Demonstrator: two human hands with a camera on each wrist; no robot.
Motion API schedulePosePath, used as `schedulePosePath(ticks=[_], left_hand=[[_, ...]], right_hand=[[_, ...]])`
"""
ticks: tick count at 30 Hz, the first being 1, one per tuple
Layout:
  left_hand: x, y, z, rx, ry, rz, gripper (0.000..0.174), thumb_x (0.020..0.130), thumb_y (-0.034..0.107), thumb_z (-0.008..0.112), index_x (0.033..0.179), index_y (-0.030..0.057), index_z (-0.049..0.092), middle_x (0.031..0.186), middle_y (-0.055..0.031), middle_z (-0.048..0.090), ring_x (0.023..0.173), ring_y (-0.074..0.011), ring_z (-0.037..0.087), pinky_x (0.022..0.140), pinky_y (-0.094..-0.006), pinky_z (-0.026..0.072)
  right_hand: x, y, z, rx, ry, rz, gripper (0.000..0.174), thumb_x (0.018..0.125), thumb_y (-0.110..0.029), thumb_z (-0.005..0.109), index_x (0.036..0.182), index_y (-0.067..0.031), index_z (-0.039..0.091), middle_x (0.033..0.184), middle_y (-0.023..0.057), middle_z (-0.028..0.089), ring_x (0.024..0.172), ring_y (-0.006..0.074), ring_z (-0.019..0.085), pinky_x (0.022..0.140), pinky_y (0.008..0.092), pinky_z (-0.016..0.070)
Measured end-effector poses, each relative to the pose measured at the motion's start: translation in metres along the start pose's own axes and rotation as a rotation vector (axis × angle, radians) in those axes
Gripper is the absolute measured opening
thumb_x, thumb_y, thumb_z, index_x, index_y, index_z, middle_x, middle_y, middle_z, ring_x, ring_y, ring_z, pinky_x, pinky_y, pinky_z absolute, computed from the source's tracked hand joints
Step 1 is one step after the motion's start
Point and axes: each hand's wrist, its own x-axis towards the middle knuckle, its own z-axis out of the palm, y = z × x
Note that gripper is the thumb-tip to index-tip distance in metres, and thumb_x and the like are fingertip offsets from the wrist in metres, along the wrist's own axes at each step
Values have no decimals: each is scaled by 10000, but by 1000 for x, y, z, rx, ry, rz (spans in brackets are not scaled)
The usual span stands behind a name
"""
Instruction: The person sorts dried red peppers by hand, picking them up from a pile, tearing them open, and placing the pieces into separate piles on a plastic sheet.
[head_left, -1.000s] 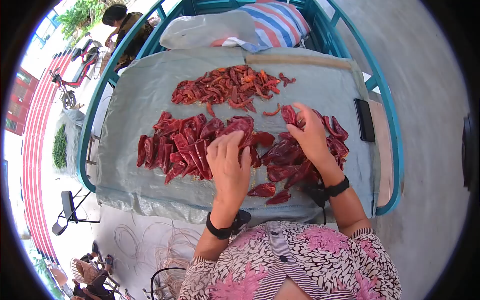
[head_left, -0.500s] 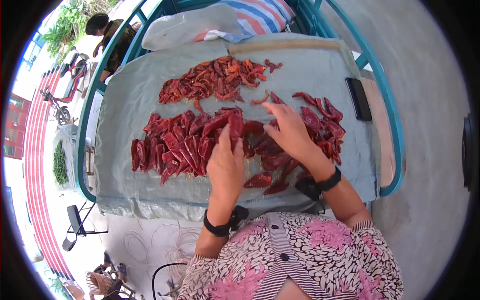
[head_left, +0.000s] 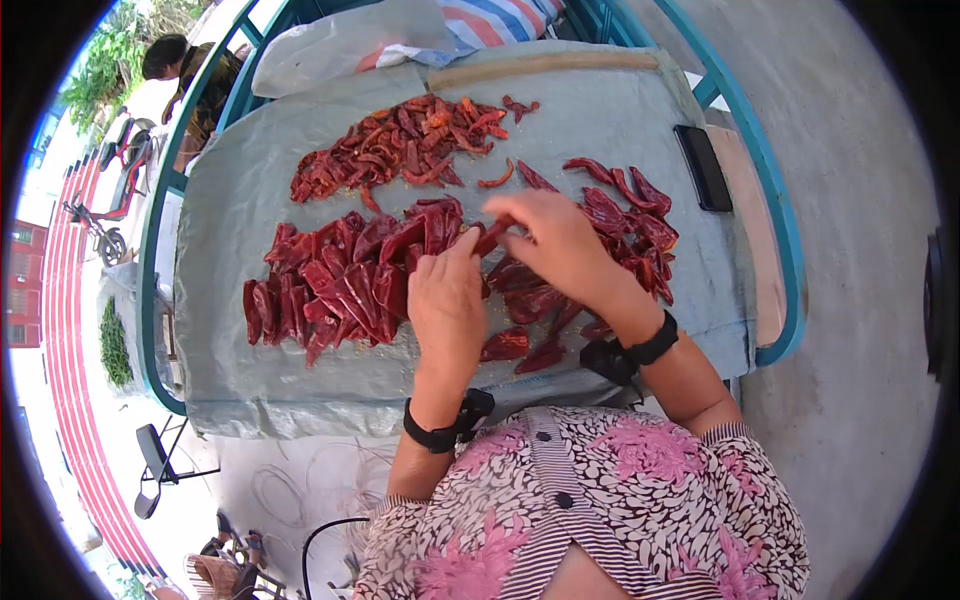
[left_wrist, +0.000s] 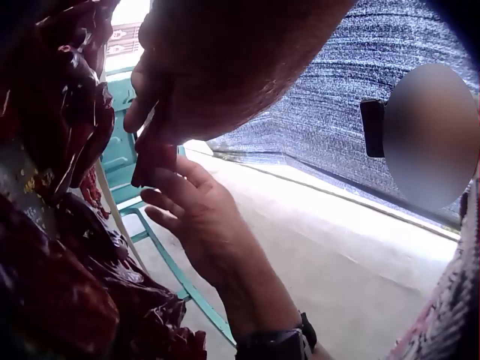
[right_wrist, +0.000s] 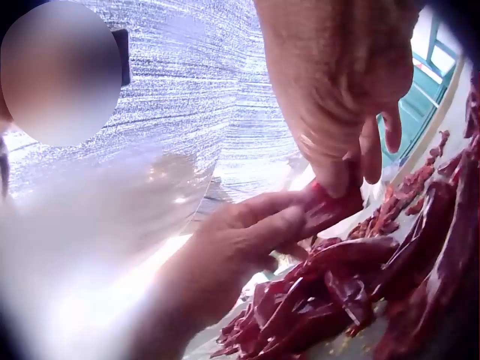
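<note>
Between both hands is a dried red pepper, also in the right wrist view as a dark red pepper. The left hand pinches its near end with thumb and fingers. From the right, the right hand pinches the other end; in the left wrist view the right hand has its fingertips on the pepper. Large peppers lie in a pile left of the left hand, and more peppers lie beyond and under the right hand.
Smaller pepper pieces are heaped at the back of the grey-green sheet. A black phone lies at the right edge, inside the teal rail. A striped bag is behind; another person is at the back left.
The right hand has moved left to meet the left hand and now holds the pepper's end. The pepper in the left hand has tilted from upright towards the right. The head view has shifted.
</note>
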Motion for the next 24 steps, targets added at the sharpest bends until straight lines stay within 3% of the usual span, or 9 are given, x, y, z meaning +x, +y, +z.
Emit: schedulePosePath(ticks=[2,5,6,10,11,17,20,23,24], left_hand=[[-1,-1,-4,27,-1,-105,412,962,42,596,1374,33,593,1003,-158,712,860,-332,633,817,-445,498],[11,-2,2,-15,160,-147,438,963,32,584,1401,14,562,1040,-166,711,886,-342,626,814,-434,508],[12,-5,5,-85,104,-164,489,948,53,615,1429,25,535,1178,-177,688,1062,-354,610,919,-453,492],[8,0,7,3,16,-55,543,899,92,687,1425,76,553,1409,-155,587,1371,-404,441,1106,-535,359],[4,1,6,-9,5,-51,535,900,78,685,1421,79,561,1410,-146,590,1367,-398,447,1113,-528,358],[-5,3,-5,-96,14,3,557,856,-4,689,1397,95,601,1421,-100,595,1355,-375,466,1141,-511,347],[1,18,-12,103,68,88,579,833,13,715,1393,122,613,1391,-59,624,1309,-337,509,1127,-480,357],[-5,14,-4,55,22,135,561,833,58,740,1379,123,628,1337,-58,647,1259,-293,541,1070,-456,380],[-7,12,-4,39,46,153,508,833,84,754,1331,118,658,1166,-40,700,1101,-245,599,932,-412,423]], right_hand=[[5,13,-5,-160,32,33,392,835,-141,739,1214,-122,641,1095,110,707,1069,348,640,971,498,421],[5,44,-17,-577,-27,158,468,830,-185,752,1271,-121,610,1109,125,705,1083,352,639,988,534,402],[6,51,-16,-614,-70,215,480,829,-194,754,1279,-120,605,1114,128,704,1087,353,639,993,543,396],[2,68,-9,-677,-178,275,456,840,-201,749,1267,-116,614,1128,133,710,1093,331,647,992,537,384],[3,71,-9,-680,-189,259,437,847,-200,744,1257,-117,622,1132,130,712,1091,322,651,990,529,385],[8,43,-28,-245,53,161,260,920,-122,646,1177,-82,669,1160,142,711,1097,319,664,971,457,456],[-2,5,-36,50,-274,112,282,937,-107,624,1211,-43,649,1161,181,701,1125,359,653,953,443,497],[-8,-27,-39,250,-400,164,308,941,-127,628,1227,-14,636,1161,204,695,1129,378,653,955,435,512],[-12,-21,-36,241,-378,118,311,941,-155,645,1210,2,638,1130,204,698,1071,384,666,919,439,520]])
